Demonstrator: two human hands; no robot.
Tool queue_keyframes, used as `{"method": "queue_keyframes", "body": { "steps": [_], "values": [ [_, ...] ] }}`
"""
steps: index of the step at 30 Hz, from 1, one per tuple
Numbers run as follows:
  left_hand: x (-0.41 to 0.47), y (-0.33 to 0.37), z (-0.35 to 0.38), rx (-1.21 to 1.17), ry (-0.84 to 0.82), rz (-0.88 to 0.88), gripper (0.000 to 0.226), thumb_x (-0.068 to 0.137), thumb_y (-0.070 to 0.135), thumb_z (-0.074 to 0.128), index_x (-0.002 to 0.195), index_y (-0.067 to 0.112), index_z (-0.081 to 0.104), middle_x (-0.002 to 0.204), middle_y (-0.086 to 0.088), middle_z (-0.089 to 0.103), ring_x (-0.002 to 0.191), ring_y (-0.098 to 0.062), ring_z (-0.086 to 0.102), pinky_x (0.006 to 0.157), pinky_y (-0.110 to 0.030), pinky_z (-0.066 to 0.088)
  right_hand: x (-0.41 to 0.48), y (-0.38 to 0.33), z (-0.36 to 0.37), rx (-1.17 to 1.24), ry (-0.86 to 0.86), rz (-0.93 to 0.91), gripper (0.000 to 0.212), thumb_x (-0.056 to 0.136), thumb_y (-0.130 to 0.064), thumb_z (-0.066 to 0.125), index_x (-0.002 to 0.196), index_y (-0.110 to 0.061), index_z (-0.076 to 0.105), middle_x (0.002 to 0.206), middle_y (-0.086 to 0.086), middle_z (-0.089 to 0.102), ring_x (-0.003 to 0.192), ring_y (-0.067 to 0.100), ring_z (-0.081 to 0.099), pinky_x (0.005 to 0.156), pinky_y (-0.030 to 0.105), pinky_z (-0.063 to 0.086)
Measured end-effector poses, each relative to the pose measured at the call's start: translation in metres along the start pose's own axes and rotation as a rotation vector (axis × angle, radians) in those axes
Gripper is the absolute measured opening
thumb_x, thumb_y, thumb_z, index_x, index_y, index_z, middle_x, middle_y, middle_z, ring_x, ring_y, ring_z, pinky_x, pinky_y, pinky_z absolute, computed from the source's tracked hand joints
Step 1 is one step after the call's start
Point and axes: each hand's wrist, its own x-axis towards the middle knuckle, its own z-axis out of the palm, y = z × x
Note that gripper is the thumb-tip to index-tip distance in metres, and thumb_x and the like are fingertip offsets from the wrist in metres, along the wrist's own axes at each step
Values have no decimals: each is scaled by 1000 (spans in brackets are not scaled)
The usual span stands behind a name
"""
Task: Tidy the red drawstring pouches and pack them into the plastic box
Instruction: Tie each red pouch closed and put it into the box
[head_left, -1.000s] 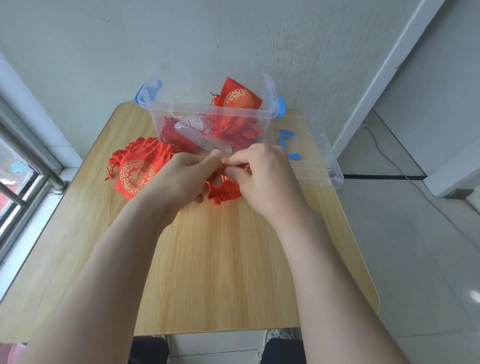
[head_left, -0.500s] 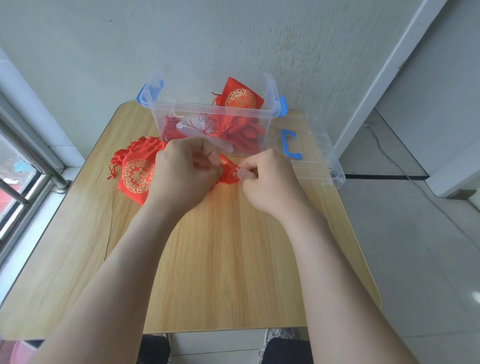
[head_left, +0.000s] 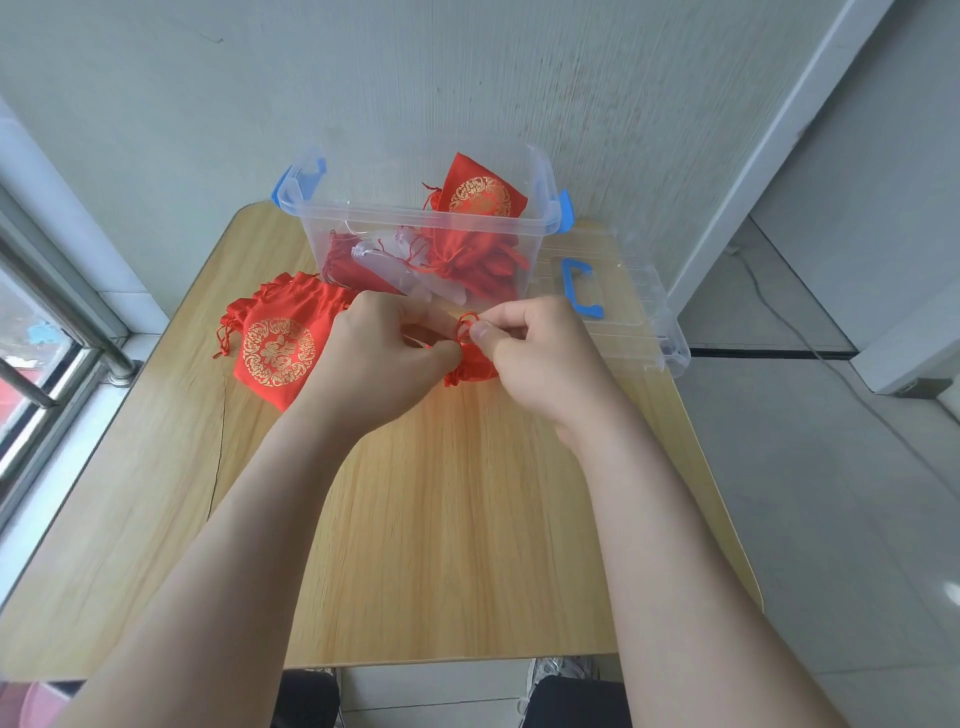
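The red drawstring pouch (head_left: 470, 366), held just before the plastic box (head_left: 415, 215), is now cinched: your left fingers (head_left: 439, 354) pinch its neck, your right fingers (head_left: 483, 331) pinch the cord (head_left: 466, 323), no longer taut but curled into a loop, so packing probably follows.
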Motion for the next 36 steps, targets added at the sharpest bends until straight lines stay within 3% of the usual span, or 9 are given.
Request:
{"method": "queue_keyframes", "body": {
  "steps": [4,11,18,23,31,36],
  "values": [
    [0,-2,-1,71,14,66,10,90,18,79,93,27,83,76,14,76,64,6,65,59,-5,41,0,2,1,-54,-5,-42,18,104,-24,66,97,-25,83,85,-8,78,85,14,74,84,40,62],
    [2,-6,0,81,76,66,6,90,27,83,87,23,85,57,27,65,56,10,58,55,-5,37,2,2,5,-212,62,-193,18,102,-17,68,93,-23,83,79,-9,76,83,16,71,77,39,60],
    [1,-5,0,16,-42,-10,10,91,29,74,84,27,81,80,12,77,65,3,63,60,-14,42,3,6,6,-356,160,-302,16,100,-16,69,90,-19,82,84,-4,75,81,19,69,72,40,58],
    [0,-3,-2,41,-80,19,22,88,13,67,85,30,81,80,13,77,64,3,64,57,-5,39,3,3,7,-332,151,-296,17,98,-13,70,90,-19,83,81,-3,76,80,20,71,72,40,58],
    [-2,-2,0,181,5,81,7,84,25,78,81,29,82,73,16,76,74,3,69,66,-3,40,-1,-1,4,-263,94,-240,18,101,-14,69,91,-20,83,77,-9,74,80,16,69,76,38,58],
    [-3,5,1,146,6,60,16,88,25,68,80,23,83,65,13,73,72,0,69,62,-6,42,-2,-3,4,-232,100,-252,16,100,-14,71,94,-22,84,80,-10,76,82,11,71,79,36,59]
  ]
}}
